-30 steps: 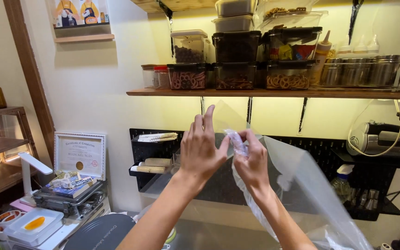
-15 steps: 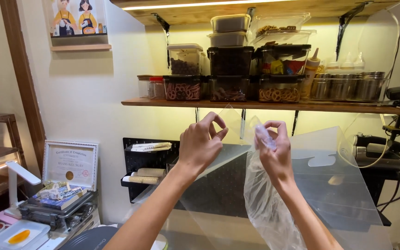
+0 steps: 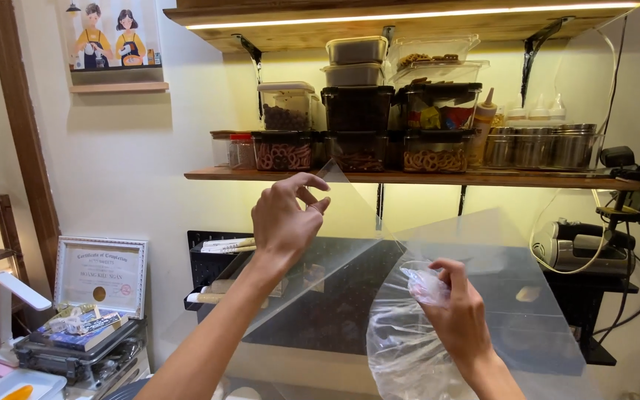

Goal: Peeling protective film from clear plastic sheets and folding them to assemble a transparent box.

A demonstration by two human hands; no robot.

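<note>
Both hands up at chest height in front of the black pegboard (image 3: 335, 311), below the wooden shelf (image 3: 409, 178) of food containers. Left hand (image 3: 284, 222) pinches the top corner of a clear plastic bag (image 3: 483, 296) between thumb and fingertips, other fingers curled. Right hand (image 3: 457, 315) is closed round a crumpled wad of the same film, lower and to the right. Bag hangs in the air between them, one panel stretched flat, the rest sagging. Light, limp, slippery film; probably creases and clings easily. Best held at corners or the mouth edge. Can't tell which edge is the opening, glare hides it.
</note>
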